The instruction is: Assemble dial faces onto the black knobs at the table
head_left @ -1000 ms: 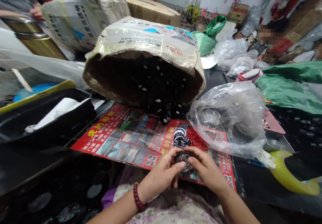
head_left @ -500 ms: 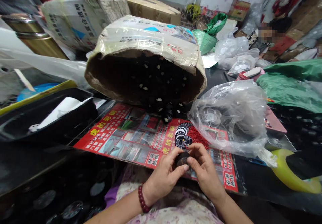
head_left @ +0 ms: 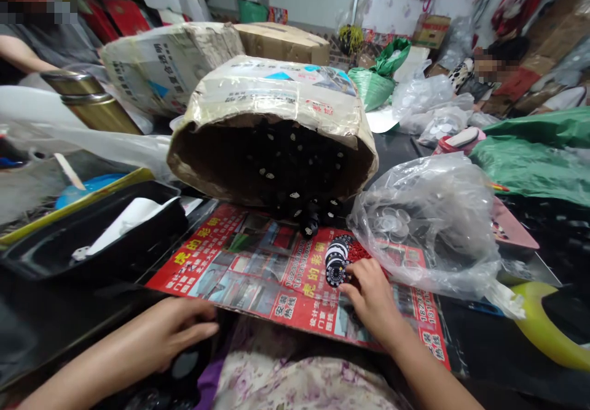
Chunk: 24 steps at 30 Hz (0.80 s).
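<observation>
My right hand (head_left: 371, 287) is at the near end of a fanned row of black and white printed dial discs (head_left: 336, 273), thumb and forefinger at the front disc's right edge. Behind those fingers lies a heap of small red pieces (head_left: 357, 250), partly hidden by the hand. My left hand (head_left: 196, 324) hangs at the table's near edge on the left, fingers loosely bent and thumb apart, with nothing visible in it. Below it, round black-rimmed gauges (head_left: 184, 364) show dimly. Small black round parts (head_left: 308, 222) spill from a tipped cardboard box (head_left: 276, 106) onto the red printed board (head_left: 258, 293).
A clear plastic bag (head_left: 428, 219) of transparent discs lies right of the board, near a yellow tape roll (head_left: 530, 324). On the left are a black tray (head_left: 138, 238) and a gold flask (head_left: 99, 106). Another person (head_left: 27, 47) sits at the far left.
My left hand has moved left, away from the right hand. The black round part both hands held is no longer visible. My right hand has shifted to the front dial disc.
</observation>
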Tool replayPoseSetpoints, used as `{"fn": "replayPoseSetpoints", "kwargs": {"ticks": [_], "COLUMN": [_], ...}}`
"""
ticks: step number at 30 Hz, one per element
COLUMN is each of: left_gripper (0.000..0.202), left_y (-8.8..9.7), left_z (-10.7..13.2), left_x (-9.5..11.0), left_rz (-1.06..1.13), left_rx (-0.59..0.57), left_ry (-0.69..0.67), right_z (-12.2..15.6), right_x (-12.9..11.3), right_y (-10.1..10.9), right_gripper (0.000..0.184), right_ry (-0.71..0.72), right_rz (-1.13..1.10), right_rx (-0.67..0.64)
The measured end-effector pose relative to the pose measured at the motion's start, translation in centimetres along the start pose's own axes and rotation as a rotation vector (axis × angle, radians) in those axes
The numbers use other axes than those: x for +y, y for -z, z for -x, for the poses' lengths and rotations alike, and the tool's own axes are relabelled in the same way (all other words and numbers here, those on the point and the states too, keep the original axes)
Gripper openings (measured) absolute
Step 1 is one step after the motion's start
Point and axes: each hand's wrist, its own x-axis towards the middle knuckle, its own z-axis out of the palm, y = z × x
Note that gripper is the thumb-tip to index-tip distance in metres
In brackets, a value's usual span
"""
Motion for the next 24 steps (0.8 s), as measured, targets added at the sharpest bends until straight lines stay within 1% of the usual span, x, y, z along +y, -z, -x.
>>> {"fn": "replayPoseSetpoints", "kwargs": {"ticks": [1,3,4,5,7,9,11,12,15,18,21,23,24], "left_gripper": [0.014,0.024,0.028,0.033,0.040,0.046,0.047,0.046,0.041,0.038,0.041,0.040,0.039], "left_y": [-0.3,-1.4,-2.0,-2.7,-3.8,-4.8,-5.7,-6.1,-7.5,-8.5,-8.8,-8.7,-8.6], "left_z": [-0.9,-2.9,-3.8,-4.7,-6.4,-7.7,-8.7,-9.0,-9.4,-9.6,-10.1,-10.3,-10.3], "left_x": [0.9,3.1,4.4,5.6,7.9,9.8,11.0,11.4,12.0,11.7,10.7,9.7,9.2], "left_rz": [-0.092,-0.320,-0.431,-0.535,-0.719,-0.890,-0.962,-0.976,-1.003,-1.023,-1.006,-0.992,-0.979], "left_rx": [-0.035,-0.113,-0.105,-0.082,0.013,0.134,0.193,0.199,0.167,0.102,0.065,0.074,0.091], "left_ry": [-0.075,-0.297,-0.398,-0.466,-0.534,-0.531,-0.526,-0.533,-0.584,-0.671,-0.727,-0.722,-0.711], "right_z": [-0.6,-1.5,-1.7,-1.7,-1.4,-1.1,-1.0,-1.1,-1.6,-1.8,-1.2,-0.3,0.1], "right_x": [-0.5,-1.3,-1.5,-1.6,-1.5,-0.9,-0.3,0.0,0.6,0.6,0.1,-0.2,-0.3], "right_y": [-0.5,-1.3,-1.6,-1.9,-2.4,-2.8,-3.1,-3.2,-2.8,-1.6,-0.5,-0.4,-0.6], "right_gripper": [0.008,0.015,0.017,0.018,0.021,0.021,0.021,0.021,0.022,0.024,0.035,0.042,0.042], "right_ry": [0.007,0.007,0.009,0.016,0.042,0.075,0.112,0.128,0.142,0.161,0.288,0.386,0.424], "right_rz": [0.082,0.205,0.236,0.247,0.226,0.159,0.047,-0.014,-0.161,-0.245,-0.233,-0.165,-0.129], "right_rx": [0.013,0.024,0.030,0.045,0.093,0.144,0.169,0.169,0.149,0.188,0.261,0.258,0.234]}}
